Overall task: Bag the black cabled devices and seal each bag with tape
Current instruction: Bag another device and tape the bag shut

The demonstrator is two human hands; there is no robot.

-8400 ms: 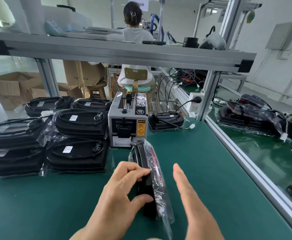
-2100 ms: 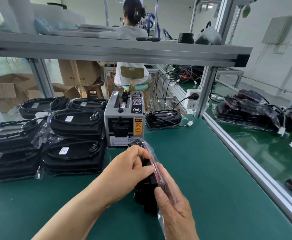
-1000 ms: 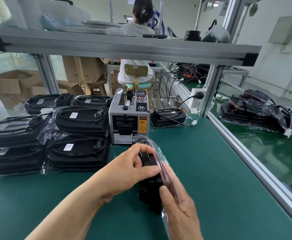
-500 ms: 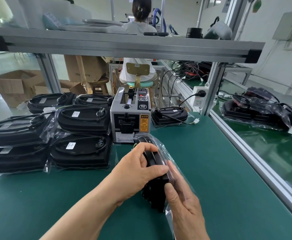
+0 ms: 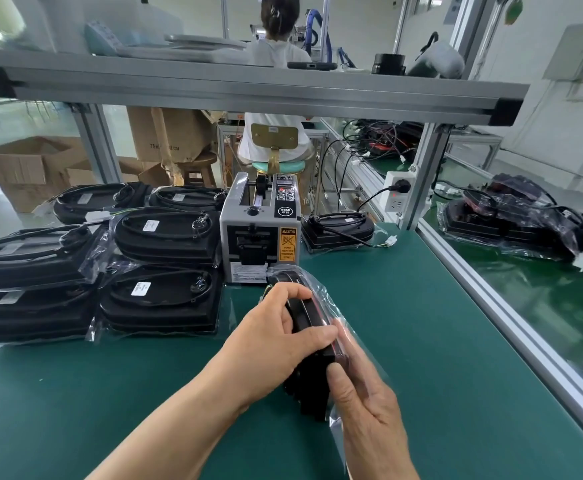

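A black cabled device (image 5: 312, 372) stands on edge on the green bench, partly inside a clear plastic bag (image 5: 328, 299). My left hand (image 5: 276, 337) grips the device's upper edge, fingers curled over it. My right hand (image 5: 369, 414) holds the bag's near side against the device, thumb pressed on the black casing. A grey tape dispenser (image 5: 260, 233) stands just behind the device. Bagged black devices (image 5: 165, 296) lie stacked to the left.
An unbagged device with a loose cable (image 5: 338, 230) lies right of the dispenser. An aluminium rail (image 5: 484, 303) borders the bench on the right; more devices (image 5: 511, 216) lie beyond it. An overhead shelf beam (image 5: 248, 91) crosses the view. A person sits behind, back turned.
My right hand has come in from open beside the bag to holding it against the device. In the last second the hands and device have barely shifted.
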